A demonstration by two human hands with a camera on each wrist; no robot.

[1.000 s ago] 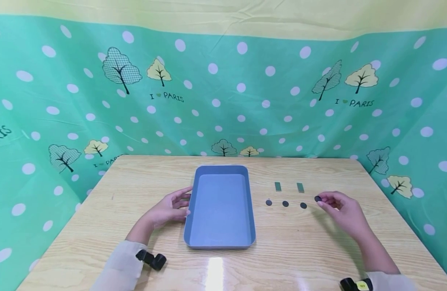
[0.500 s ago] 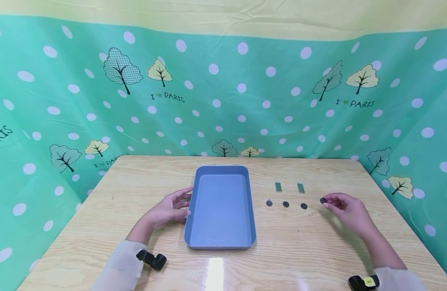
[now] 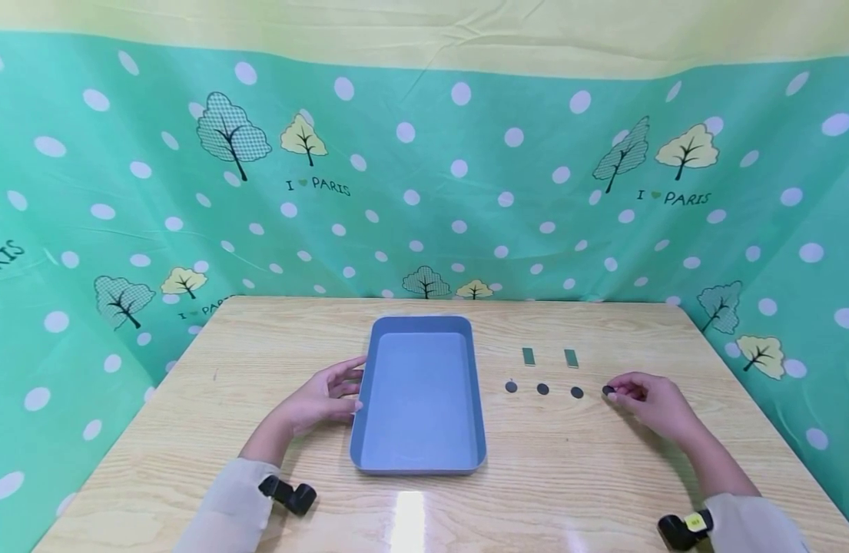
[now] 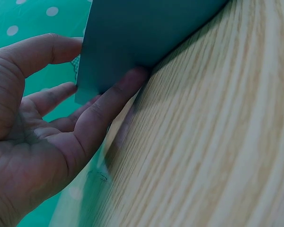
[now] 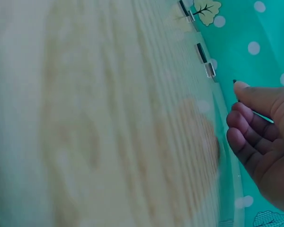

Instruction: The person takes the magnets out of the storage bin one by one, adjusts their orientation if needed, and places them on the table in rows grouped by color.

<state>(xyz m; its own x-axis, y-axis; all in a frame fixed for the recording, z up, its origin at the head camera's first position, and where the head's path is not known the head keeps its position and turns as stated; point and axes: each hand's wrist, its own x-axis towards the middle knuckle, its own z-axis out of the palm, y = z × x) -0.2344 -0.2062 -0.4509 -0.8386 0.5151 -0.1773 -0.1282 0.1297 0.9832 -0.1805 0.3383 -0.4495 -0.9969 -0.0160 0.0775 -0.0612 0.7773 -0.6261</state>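
Note:
In the head view my right hand (image 3: pixel 654 401) pinches a small black disc (image 3: pixel 608 390) between thumb and fingertips, low at the right end of a row. To its left lie three more dark discs (image 3: pixel 577 392) in line on the table. Whether the pinched disc touches the wood is hard to tell. Only a thin dark edge of it shows past the thumb in the right wrist view. My left hand (image 3: pixel 322 398) rests against the outer left wall of a blue-grey rectangular tray (image 3: pixel 419 468); in the left wrist view its loosely bent fingers (image 4: pixel 92 120) touch that wall.
Two small dark green rectangles (image 3: pixel 571 358) lie behind the discs. The tray stands mid-table, with bare inside floor. The wooden table (image 3: pixel 535 499) ends at a green dotted curtain (image 3: pixel 459 192) at the back and sides.
My right hand with the black disc shifts right, then comes down and slightly back left toward the row's end. The left hand and tray stay put.

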